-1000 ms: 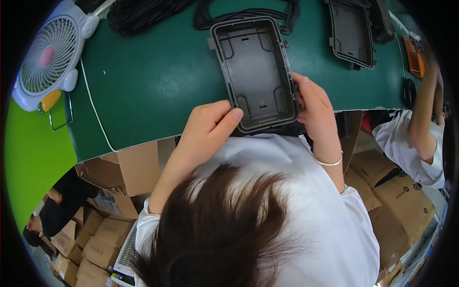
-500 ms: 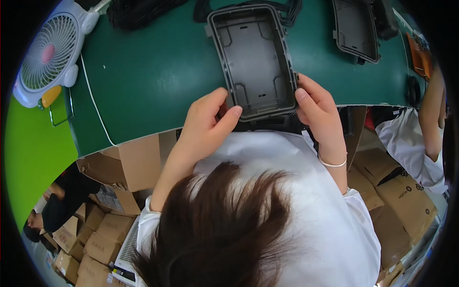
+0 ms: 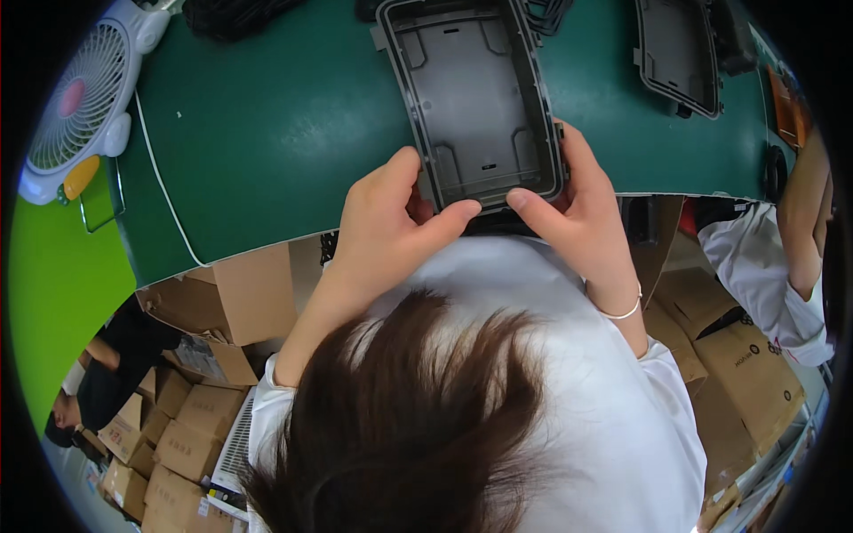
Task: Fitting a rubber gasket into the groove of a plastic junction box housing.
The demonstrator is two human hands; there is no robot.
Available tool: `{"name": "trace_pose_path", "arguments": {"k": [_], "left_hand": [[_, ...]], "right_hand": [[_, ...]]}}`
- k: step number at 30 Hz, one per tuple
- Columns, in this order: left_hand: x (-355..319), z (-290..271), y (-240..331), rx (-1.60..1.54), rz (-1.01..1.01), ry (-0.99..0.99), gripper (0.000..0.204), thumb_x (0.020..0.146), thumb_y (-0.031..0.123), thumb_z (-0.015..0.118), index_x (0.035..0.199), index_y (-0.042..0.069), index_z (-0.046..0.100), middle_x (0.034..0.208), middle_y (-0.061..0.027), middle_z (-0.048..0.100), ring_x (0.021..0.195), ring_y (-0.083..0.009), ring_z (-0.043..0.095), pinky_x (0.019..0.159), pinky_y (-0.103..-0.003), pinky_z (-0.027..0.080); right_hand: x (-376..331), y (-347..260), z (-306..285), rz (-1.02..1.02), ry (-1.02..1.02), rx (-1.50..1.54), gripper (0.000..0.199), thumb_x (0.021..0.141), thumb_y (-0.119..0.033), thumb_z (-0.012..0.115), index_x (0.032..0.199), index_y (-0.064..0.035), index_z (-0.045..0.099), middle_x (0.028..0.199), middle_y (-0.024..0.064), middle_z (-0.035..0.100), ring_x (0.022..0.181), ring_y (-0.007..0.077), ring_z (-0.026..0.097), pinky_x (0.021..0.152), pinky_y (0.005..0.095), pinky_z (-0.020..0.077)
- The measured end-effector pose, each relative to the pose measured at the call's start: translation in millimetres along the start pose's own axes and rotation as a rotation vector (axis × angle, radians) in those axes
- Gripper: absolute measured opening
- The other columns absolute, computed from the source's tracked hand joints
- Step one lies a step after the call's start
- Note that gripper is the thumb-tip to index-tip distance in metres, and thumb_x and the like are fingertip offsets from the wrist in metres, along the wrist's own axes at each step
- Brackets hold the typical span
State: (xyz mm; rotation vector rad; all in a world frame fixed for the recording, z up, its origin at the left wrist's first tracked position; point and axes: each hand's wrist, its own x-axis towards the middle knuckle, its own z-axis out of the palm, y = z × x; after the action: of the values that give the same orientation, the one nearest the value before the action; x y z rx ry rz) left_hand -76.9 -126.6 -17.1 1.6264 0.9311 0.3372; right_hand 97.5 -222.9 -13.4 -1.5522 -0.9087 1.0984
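Observation:
A dark grey rectangular plastic box [image 3: 471,107], its hollow inside facing up, lies over the near edge of the green table in front of me. My left hand [image 3: 386,218] grips its near left corner, the fingers along the side wall and the thumb on the near rim. On the opposite corner my right hand [image 3: 582,213] holds the right wall beside a latch, its thumb also bent over the near rim. Both thumbs point toward each other. The fingertips under the box are hidden.
On the green table [image 3: 267,151] stand a white and blue fan [image 3: 75,102] at left, black cables [image 3: 235,13] at the back and a second dark box [image 3: 680,58] at right. A co-worker's arm [image 3: 804,204] is at far right. Cardboard boxes [image 3: 191,422] surround me below.
My right thumb has moved from the box's right rim to its near rim. My left thumb has slid rightward along that rim. The box sits slightly higher in view.

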Motion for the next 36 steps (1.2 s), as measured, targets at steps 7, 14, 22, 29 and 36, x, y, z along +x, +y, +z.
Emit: {"name": "trace_pose_path", "arguments": {"k": [7, 14, 22, 29, 36], "left_hand": [[-2, -12, 3, -0.002, -0.074, -0.090, 0.032, 0.072, 0.020, 0.071, 0.083, -0.002, 0.050, 0.067, -0.0082, 0.055, 0.055, -0.0136, 0.051, 0.047, -0.026, 0.041], [10, -17, 1, 0.369, 0.549, 0.187, 0.063, 0.077, 0.035, 0.062, 0.123, -0.003, 0.045, 0.130, -0.0214, 0.043, 0.115, -0.0377, 0.044, 0.095, -0.042, 0.037], [24, 6, 21, 0.842, 0.597, -0.018, 0.070, 0.073, 0.047, 0.059, 0.124, 0.000, 0.047, 0.140, -0.0179, 0.034, 0.131, -0.0336, 0.030, 0.102, -0.055, 0.019], [24, 2, 24, 0.841, 0.585, -0.065, 0.073, 0.067, 0.044, 0.067, 0.121, -0.002, 0.049, 0.138, -0.0184, 0.036, 0.133, -0.0320, 0.027, 0.104, -0.056, 0.018], [36, -11, 24, 0.709, 0.674, 0.109, 0.074, 0.071, 0.037, 0.065, 0.128, -0.004, 0.040, 0.141, -0.0216, 0.029, 0.133, -0.0363, 0.023, 0.103, -0.054, 0.021]], "right_hand": [[0, -3, -12, -0.010, 0.083, -0.100, 0.049, 0.081, -0.006, 0.062, 0.124, 0.0023, 0.043, 0.090, 0.0055, 0.055, 0.072, 0.0093, 0.048, 0.063, 0.0209, 0.0414], [1, -8, -16, -0.552, 0.203, -0.671, 0.043, 0.088, -0.021, 0.052, 0.122, 0.0044, 0.049, 0.117, 0.0184, 0.049, 0.100, 0.0279, 0.049, 0.083, 0.0327, 0.0431], [5, 9, -1, -0.564, 0.165, -0.908, 0.056, 0.086, -0.031, 0.051, 0.126, 0.0082, 0.043, 0.136, 0.0201, 0.038, 0.119, 0.0389, 0.037, 0.098, 0.0441, 0.0318], [10, 2, -11, -0.556, 0.103, -0.875, 0.047, 0.080, -0.016, 0.055, 0.121, 0.0049, 0.050, 0.135, 0.0152, 0.042, 0.122, 0.0363, 0.037, 0.099, 0.0435, 0.0317], [24, -22, -6, -0.576, 0.110, -0.870, 0.061, 0.081, -0.019, 0.057, 0.130, 0.0088, 0.034, 0.141, 0.0224, 0.028, 0.125, 0.0377, 0.033, 0.101, 0.0434, 0.0287]]}}
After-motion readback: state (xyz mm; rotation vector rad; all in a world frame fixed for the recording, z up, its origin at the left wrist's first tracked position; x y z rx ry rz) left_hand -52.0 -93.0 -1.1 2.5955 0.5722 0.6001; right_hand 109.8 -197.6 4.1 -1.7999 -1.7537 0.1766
